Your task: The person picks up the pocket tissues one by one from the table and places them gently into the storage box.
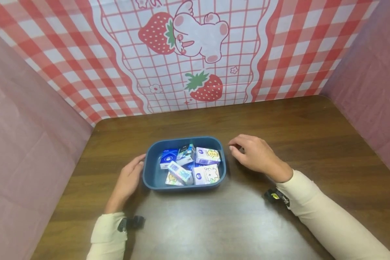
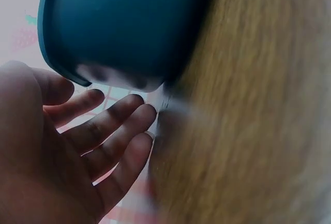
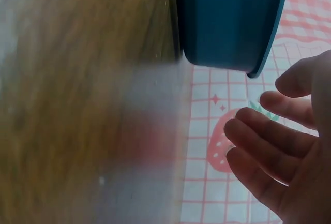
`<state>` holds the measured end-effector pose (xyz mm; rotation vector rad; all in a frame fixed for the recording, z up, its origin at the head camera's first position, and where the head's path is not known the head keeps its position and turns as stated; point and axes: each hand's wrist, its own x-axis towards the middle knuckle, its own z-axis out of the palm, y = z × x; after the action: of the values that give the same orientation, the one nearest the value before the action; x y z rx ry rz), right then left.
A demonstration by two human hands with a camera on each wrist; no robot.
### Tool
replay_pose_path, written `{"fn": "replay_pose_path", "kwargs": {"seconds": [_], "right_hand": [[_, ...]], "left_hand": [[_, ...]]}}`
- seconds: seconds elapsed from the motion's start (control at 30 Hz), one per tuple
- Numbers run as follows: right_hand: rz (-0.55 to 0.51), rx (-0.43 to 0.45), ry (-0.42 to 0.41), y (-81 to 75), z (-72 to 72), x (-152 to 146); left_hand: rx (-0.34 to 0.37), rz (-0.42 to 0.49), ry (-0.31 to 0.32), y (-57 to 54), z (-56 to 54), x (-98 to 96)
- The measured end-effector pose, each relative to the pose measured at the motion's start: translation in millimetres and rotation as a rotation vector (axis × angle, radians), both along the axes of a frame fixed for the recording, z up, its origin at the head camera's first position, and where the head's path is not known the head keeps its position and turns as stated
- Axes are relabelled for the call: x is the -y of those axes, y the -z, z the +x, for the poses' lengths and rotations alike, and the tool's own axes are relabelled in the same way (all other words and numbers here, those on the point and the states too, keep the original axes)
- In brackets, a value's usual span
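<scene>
A blue plastic bin (image 1: pixel 152 179) sits on the table with several small tissue packs inside. Among them are a dark blue pack (image 1: pixel 168 157), a white pack with a cartoon animal (image 1: pixel 206 174), one with a yellow figure (image 1: pixel 208 155) and a narrow pack lying tilted on top (image 1: pixel 179 172). My left hand (image 1: pixel 129 178) is at the bin's left end, fingers loosely bent; whether they touch it I cannot tell. To the right of the bin, my right hand (image 1: pixel 255 153) hovers slightly apart, its relaxed fingers (image 3: pixel 269 131) holding nothing.
The brown wooden table (image 1: pixel 208 224) extends around the bin. Behind it hangs a red-and-white checked cloth (image 1: pixel 234 86) with strawberry prints. Pink cloth walls (image 1: pixel 29 151) stand at both sides. Each sleeve carries a small black wrist device (image 1: pixel 274 195).
</scene>
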<state>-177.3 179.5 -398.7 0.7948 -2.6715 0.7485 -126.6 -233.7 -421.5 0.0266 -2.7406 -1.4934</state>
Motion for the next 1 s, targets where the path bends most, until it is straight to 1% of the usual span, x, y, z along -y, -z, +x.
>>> {"fn": "replay_pose_path", "kwargs": {"seconds": [0.07,0.17,0.27,0.37,0.43,0.5,0.7,0.83,0.9,1.0], "right_hand": [[0.020,0.024,0.015,0.2,-1.5,-2.6],[0.039,0.044,0.027,0.7,-3.7,-6.1],[0.054,0.057,0.029,1.2,-6.9,-8.4],[0.071,0.078,0.028,1.0,-11.1,-9.6],[0.091,0.093,0.031,0.0,-13.0,-11.1],[0.114,0.104,0.039,-1.1,-14.9,-12.9],[0.157,0.131,0.068,-2.5,-20.5,-18.0],[0.180,0.161,0.088,-2.5,-22.9,-20.0],[0.188,0.177,0.100,-3.2,-24.1,-21.0],[0.213,0.169,0.126,-4.3,-26.3,-23.0]], "left_hand": [[-0.004,-0.043,0.003,-1.5,-2.1,0.8],[0.007,-0.068,0.017,-3.2,-5.9,2.5],[0.023,-0.066,0.023,-4.1,-10.3,5.5],[0.025,-0.035,0.029,-4.2,-13.8,8.8],[0.018,-0.025,0.032,-3.9,-16.2,10.3],[0.004,-0.036,0.039,-3.9,-19.1,11.6],[-0.028,-0.140,0.049,-6.0,-29.3,15.3],[-0.060,-0.183,0.060,-7.7,-33.7,16.9],[-0.075,-0.192,0.059,-9.4,-35.9,17.0],[-0.078,-0.179,0.052,-13.9,-39.4,15.4]]}}
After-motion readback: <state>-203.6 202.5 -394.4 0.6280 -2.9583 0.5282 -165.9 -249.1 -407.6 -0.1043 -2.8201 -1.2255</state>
